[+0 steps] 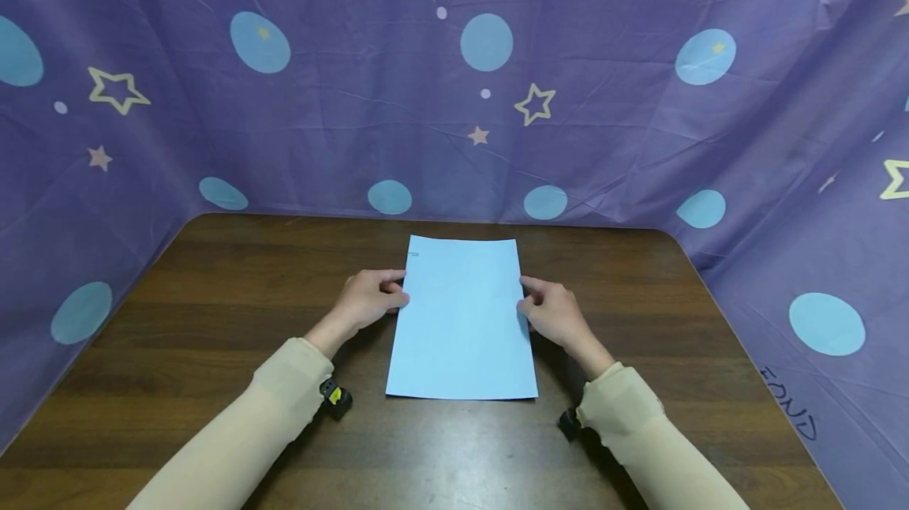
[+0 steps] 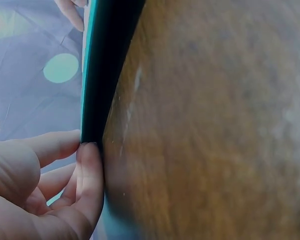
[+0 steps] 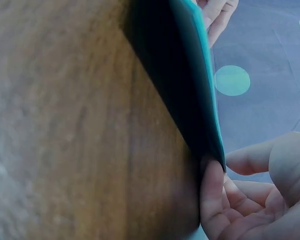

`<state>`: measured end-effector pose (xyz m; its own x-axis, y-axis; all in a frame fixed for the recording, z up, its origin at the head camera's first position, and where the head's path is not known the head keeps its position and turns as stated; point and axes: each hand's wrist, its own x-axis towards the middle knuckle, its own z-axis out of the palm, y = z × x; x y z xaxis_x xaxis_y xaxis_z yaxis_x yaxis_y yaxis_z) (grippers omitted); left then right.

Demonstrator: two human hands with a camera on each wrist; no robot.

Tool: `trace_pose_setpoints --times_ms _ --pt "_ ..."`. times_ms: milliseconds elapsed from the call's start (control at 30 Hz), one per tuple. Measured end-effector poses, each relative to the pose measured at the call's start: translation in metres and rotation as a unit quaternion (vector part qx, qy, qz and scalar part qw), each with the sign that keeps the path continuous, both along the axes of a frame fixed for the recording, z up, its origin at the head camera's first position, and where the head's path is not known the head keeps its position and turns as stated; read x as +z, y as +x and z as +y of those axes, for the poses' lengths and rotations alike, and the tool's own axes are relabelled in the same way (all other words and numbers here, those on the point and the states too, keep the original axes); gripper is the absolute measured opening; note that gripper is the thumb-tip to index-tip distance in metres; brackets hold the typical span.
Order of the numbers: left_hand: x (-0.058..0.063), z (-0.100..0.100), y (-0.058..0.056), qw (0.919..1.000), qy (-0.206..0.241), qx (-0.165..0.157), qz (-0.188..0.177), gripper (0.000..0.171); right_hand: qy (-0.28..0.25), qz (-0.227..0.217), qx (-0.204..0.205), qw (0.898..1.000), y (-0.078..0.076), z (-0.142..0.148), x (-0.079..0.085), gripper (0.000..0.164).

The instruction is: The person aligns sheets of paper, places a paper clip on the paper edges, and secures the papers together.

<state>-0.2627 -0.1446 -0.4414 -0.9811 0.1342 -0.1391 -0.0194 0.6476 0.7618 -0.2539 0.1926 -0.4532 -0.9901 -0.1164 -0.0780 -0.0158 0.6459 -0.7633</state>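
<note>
A light blue sheet of paper is at the centre of the head view, long side running away from me. Near its top left corner is a small, thin mark like a paper clip or staple. My left hand pinches the left edge between thumb and fingers, and my right hand pinches the right edge at about the same height. Both wrist views show the paper's teal edge from the side, with a dark shadowed gap between it and the wood. Fingertips meet right at that edge.
Under the paper spreads a brown wooden table with rounded far corners. A purple curtain with stars and blue dots closes off the back and sides. Black wrist cameras sit below both beige sleeves.
</note>
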Motion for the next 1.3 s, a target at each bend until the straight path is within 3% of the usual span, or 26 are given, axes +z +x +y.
trace_pose_setpoints --times_ms 667,1300 --pt "0.009 -0.001 -0.001 0.9990 -0.019 -0.039 -0.013 0.056 0.032 -0.017 0.045 0.998 -0.005 0.007 0.005 0.051" --pt "0.011 -0.002 -0.005 0.9980 -0.025 -0.041 -0.041 0.058 0.076 -0.034 0.063 0.995 -0.010 0.010 0.011 0.049"
